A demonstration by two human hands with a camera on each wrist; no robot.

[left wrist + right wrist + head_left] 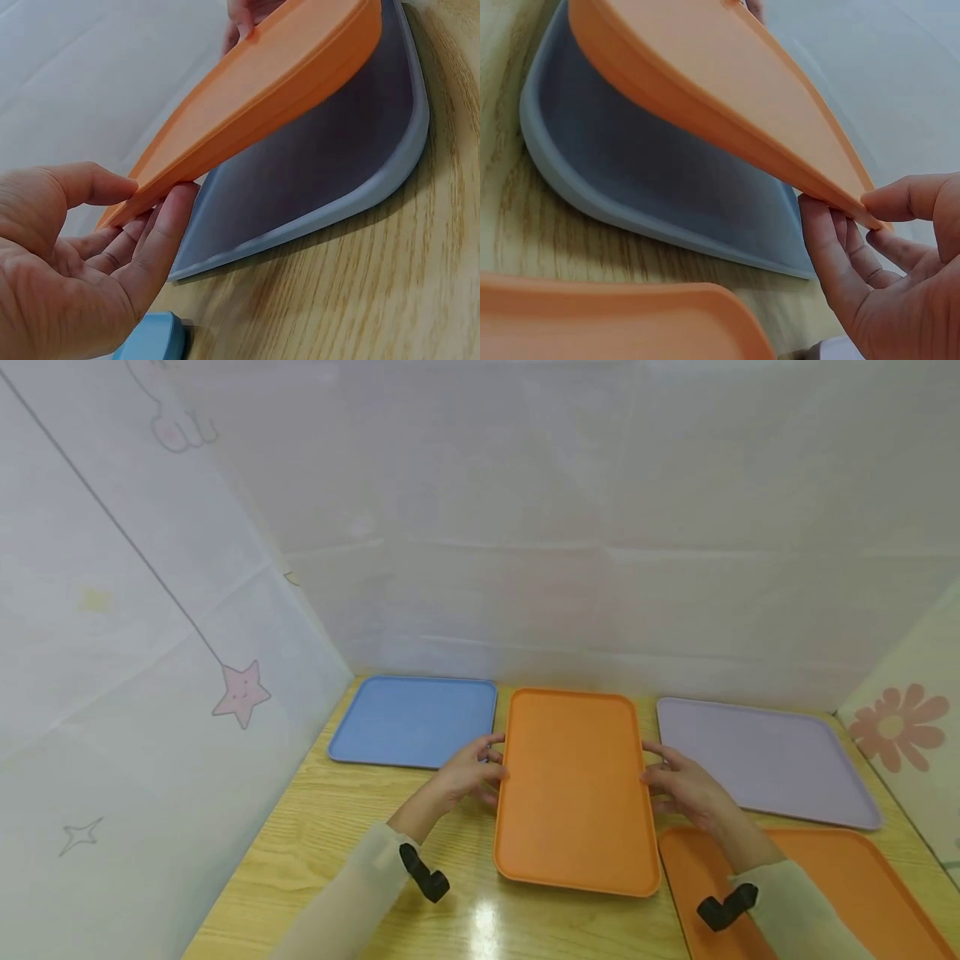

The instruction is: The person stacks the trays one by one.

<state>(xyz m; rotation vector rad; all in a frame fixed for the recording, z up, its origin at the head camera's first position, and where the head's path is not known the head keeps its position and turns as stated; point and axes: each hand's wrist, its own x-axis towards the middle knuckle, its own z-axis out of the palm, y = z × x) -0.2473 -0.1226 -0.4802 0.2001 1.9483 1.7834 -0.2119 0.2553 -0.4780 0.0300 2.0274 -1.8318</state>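
An upright-oriented orange tray is held between both hands at the middle of the table. My left hand pinches its left edge, thumb on the rim and fingers underneath. On the opposite edge, my right hand grips the same way. Both wrist views show the orange tray tilted above a greyish tray, which lies on the wood directly beneath it. From the head view the orange tray hides that lower one.
A blue tray lies at the back left, a pale purple tray at the back right. Near the right forearm is a second orange tray. White printed sheets enclose the wooden table at the back and sides.
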